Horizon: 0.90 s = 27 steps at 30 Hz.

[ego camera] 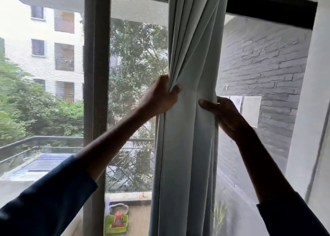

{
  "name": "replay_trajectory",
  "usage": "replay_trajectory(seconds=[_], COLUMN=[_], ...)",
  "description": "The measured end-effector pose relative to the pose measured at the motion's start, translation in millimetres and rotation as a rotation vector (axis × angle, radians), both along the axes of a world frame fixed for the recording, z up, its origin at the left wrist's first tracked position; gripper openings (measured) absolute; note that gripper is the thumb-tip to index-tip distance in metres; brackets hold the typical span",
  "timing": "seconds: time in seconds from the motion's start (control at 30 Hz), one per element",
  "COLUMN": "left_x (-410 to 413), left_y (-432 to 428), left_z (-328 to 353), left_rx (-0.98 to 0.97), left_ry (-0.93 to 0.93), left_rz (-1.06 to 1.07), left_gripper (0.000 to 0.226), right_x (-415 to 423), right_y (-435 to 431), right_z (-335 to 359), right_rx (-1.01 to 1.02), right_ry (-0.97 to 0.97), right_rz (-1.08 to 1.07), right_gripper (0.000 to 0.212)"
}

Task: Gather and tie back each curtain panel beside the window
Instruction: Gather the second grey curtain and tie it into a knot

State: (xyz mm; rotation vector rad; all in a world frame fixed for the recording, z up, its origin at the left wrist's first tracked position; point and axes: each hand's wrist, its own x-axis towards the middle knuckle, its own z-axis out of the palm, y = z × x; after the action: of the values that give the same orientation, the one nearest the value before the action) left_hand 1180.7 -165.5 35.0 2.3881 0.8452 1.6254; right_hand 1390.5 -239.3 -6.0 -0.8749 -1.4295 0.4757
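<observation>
- Pale grey-green cloth, the curtain panel, hangs in deep vertical folds to the right of the dark window post, and is drawn into a narrow bunch at mid-height.
- The left hand is on the curtain edge that faces the post. Its thumb presses on the front of the cloth and its fingers curl round behind, so it is clamped on the bunch.
- The right hand holds the curtain edge farther from the post, with its thumb laid across the front and its fingers wrapped round the back. It too grips the fabric.
- Both forearms reach up from dark blue sleeves, one on either side of the curtain.
- Beyond the curtain, away from the post, is a grey brick wall with white paper sheets stuck on it.
- Low down, just right of the foot of the post, a green bag sits on the floor.
- Through the mesh on either side of the post are leafy trees and a pale apartment building.
</observation>
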Motion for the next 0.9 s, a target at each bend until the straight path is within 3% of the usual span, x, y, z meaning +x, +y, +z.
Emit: replay_trajectory(seconds=[0.07, 0.17, 0.23, 0.33, 0.43, 0.5, 0.6, 0.7, 0.83, 0.9], left_x=[3.9, 13.0, 18.5, 28.4, 37.4, 40.0, 41.1, 38.4, 27.8, 23.8], left_y=[-8.9, -26.6, -36.7, -50.8, -56.3, -58.4, -58.7, -56.7, -47.0, -42.7], left_z=[-5.5, -21.1, -36.4, -61.7, -82.9, -90.4, -105.8, -130.2, -154.3, -160.3], left_rx=[0.055, 0.111, 0.17, 0.251, 0.307, 0.302, 0.302, 0.261, 0.194, 0.148], left_ry=[0.016, 0.029, 0.027, 0.094, 0.165, 0.22, 0.278, 0.326, 0.361, 0.375], left_rz=[0.078, 0.168, 0.234, 0.321, 0.402, 0.433, 0.438, 0.404, 0.229, 0.15], left_gripper=[0.031, 0.032, 0.032, 0.046, 0.06, 0.064, 0.065, 0.052, 0.023, 0.018], right_x=[-0.7, -5.4, -16.4, -32.1, -53.7, -70.6, -86.8, -92.1, -87.5, -85.3], right_y=[-9.8, -15.6, -15.1, -12.0, -7.0, -6.3, -11.1, -11.8, -8.2, -11.2], right_z=[-0.6, -12.6, -30.0, -61.6, -90.8, -109.3, -128.8, -143.0, -155.9, -158.9], right_rx=[0.027, 0.086, 0.149, 0.276, 0.337, 0.404, 0.301, 0.254, 0.218, 0.234], right_ry=[-0.027, 0.04, 0.028, -0.14, -0.258, -0.359, -0.427, -0.452, -0.539, -0.464], right_rz=[-0.091, -0.273, -0.503, -0.847, -1.046, -1.091, -1.014, -0.971, -0.955, -0.923], right_gripper=[0.033, 0.039, 0.039, 0.035, 0.031, 0.042, 0.058, 0.069, 0.062, 0.052])
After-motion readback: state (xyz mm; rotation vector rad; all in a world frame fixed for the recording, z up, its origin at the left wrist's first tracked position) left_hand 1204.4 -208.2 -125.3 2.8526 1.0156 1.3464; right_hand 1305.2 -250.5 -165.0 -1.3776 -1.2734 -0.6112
